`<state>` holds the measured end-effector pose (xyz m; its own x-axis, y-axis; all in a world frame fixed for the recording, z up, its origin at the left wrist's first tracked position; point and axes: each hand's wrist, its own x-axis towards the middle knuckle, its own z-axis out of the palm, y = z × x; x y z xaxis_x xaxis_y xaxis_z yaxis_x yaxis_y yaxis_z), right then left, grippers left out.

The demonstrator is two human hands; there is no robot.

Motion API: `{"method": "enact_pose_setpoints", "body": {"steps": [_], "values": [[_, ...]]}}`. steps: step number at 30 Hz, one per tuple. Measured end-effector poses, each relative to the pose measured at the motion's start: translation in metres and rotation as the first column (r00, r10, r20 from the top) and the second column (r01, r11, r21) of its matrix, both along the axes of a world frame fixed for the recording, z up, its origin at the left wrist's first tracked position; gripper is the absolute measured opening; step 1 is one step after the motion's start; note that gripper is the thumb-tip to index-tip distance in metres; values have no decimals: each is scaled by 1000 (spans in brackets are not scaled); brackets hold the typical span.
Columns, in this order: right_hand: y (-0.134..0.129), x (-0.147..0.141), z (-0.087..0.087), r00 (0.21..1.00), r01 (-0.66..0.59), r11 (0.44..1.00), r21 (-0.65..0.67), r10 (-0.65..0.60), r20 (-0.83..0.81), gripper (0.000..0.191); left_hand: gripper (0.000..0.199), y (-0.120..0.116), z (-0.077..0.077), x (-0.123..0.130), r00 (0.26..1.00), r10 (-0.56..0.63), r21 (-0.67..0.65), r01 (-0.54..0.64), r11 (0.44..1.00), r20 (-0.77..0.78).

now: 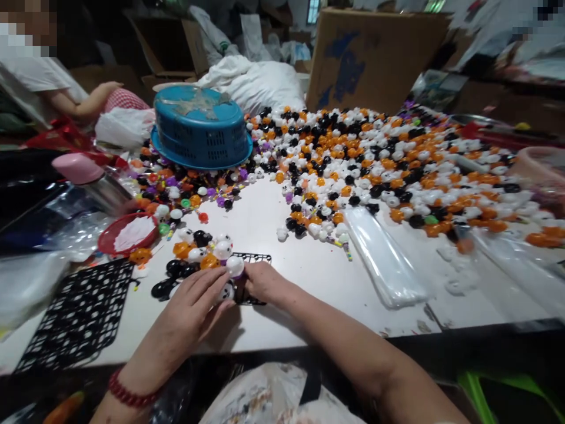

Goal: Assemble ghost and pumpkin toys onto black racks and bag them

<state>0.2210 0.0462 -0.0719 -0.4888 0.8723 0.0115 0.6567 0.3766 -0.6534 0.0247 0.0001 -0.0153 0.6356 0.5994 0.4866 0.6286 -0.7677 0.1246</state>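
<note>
My left hand [198, 300] reaches over a small cluster of glossy toys. Its thumb and fingers close around a white ball-shaped toy with a black face [227, 291]. Beside its fingertips is a plain white ball-shaped toy [235, 267] with a purple part below. My right hand [265, 282] is closed with fingers curled next to that plain ball, over a small black grid tray [260, 258]. What its fingertips pinch is hidden. Orange toys [209, 261] and black toys [176, 268] sit at the cluster's far and left sides.
A large pile of orange, white and black toys [353, 147] covers the table's back. An upturned blue basket [200, 129] stands on it. Clear plastic bags [388, 259] lie right, a black grid sheet [79, 312] left, near a red dish [110, 238]. A person [57, 88] sits far left.
</note>
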Motion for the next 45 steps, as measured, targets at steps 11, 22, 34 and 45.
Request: {"method": "enact_pose_setpoints", "body": {"steps": [11, 22, 34, 45], "values": [[-2, -3, 0, 993, -91, 996, 26, 89, 75, 21, 58, 11, 1, 8, 994, -9, 98, 20, 995, -112], [-8, 181, -8, 710, 554, 744, 375, -657, 254, 21, 55, 5, 3, 10, 988, 49, 89, -36, 995, -149], [49, 170, 6, 664, 393, 761, 517, -623, 413, 35, 44, 6, 5, 15, 992, 32, 96, -20, 995, -125], [103, 162, 15, 724, 139, 888, 438, -393, 567, 23, 41, 6, 1, 13, 989, 89, 104, -77, 992, -120]]}}
